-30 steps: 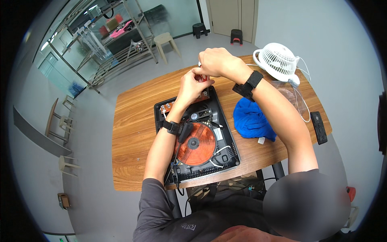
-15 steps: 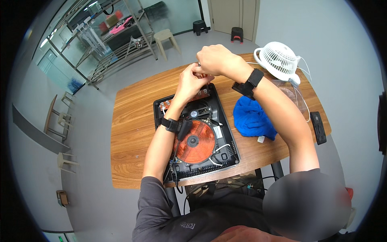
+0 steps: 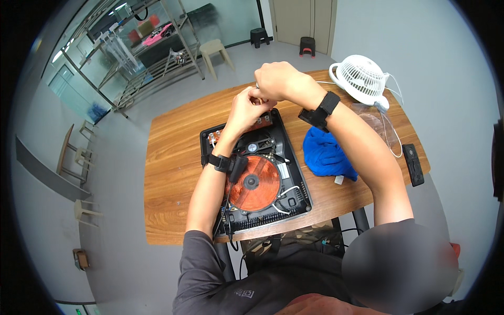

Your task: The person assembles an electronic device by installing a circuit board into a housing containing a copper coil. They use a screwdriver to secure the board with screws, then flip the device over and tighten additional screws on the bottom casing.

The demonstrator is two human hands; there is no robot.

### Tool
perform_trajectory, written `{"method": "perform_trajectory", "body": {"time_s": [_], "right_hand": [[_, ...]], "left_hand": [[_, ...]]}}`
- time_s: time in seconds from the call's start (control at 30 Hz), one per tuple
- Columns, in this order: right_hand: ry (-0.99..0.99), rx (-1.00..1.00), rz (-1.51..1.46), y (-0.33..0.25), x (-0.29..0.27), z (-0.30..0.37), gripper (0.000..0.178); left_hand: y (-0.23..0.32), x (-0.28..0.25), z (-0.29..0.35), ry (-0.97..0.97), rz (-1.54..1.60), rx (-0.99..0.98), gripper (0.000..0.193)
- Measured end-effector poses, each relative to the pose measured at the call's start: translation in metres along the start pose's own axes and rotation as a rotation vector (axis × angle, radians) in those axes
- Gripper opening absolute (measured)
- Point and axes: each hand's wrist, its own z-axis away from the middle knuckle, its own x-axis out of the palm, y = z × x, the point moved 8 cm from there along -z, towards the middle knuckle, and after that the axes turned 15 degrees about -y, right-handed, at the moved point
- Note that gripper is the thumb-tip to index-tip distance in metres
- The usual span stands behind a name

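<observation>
An opened induction cooker (image 3: 294,173) lies on the table, its round copper coil (image 3: 257,184) uncovered. Along its far end runs an orange-brown circuit board (image 3: 260,124). Above that board's far edge my two hands meet. Curled closed, my right hand (image 3: 278,81) is on top, with a small shiny bit showing by its fingers; what it grips is hidden. Just below, my left hand (image 3: 245,109) pinches with thumb and fingers close to the right one, and what lies between them cannot be made out. Black straps with small devices circle both wrists.
Right of the cooker lies a blue cloth (image 3: 328,152). A white fan (image 3: 362,79) with a cable stands at the far right, near a clear plastic bag (image 3: 380,126). A black oblong item (image 3: 413,165) rests on the right edge. Beyond stand a metal rack (image 3: 152,68) and stools (image 3: 214,48).
My right hand and forearm have shifted slightly left and nearer. The left hand stays almost where it was, and the cooker has not moved.
</observation>
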Motion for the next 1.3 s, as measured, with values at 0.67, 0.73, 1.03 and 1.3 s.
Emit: {"method": "perform_trajectory", "body": {"time_s": [0.67, 0.73, 1.03, 1.3], "right_hand": [[0.013, -0.019, -0.088, -0.009, 0.003, 0.000, 0.047], [-0.022, -0.072, -0.078, -0.005, 0.007, -0.004, 0.048], [-0.022, 0.009, -0.009, -0.012, -0.002, -0.003, 0.046], [0.106, -0.089, 0.000, -0.004, 0.005, -0.005, 0.049]], "left_hand": [[-0.020, 0.001, 0.005, 0.065, 0.054, 0.066, 0.024], [-0.020, 0.003, 0.001, 0.038, 0.131, 0.097, 0.025], [-0.022, 0.010, 0.005, 0.052, 0.236, 0.170, 0.029], [-0.007, 0.005, 0.013, -0.046, 0.143, -0.025, 0.027]]}}
